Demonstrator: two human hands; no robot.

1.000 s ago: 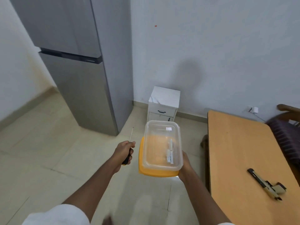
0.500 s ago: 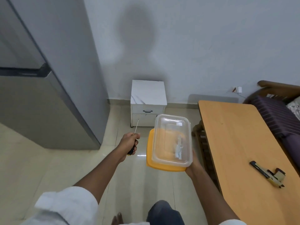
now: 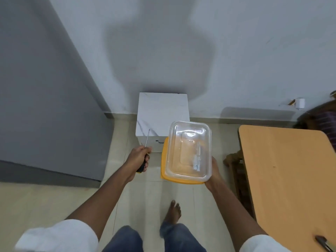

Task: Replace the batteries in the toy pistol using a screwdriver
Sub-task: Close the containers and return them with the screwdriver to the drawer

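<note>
Head view: left hand (image 3: 139, 157) grips a thin black-handled screwdriver (image 3: 145, 150); right hand (image 3: 214, 171) holds a clear plastic box on an orange lid (image 3: 189, 151) (contents unclear). Toy pistol (image 3: 324, 244) lies on the wooden desk (image 3: 283, 170) — best set both down beside it, gently.

Screwdriver (image 3: 147, 140) left of container (image 3: 189, 150), table (image 3: 283, 171) right.

Both arms reach forward, white sleeves at the elbows. The left hand (image 3: 139, 155) is curled in a fist round a screwdriver (image 3: 144, 151), its shaft pointing up and away. The right hand (image 3: 214, 171) supports a clear container (image 3: 189, 150) from underneath, fingers mostly hidden.
</note>
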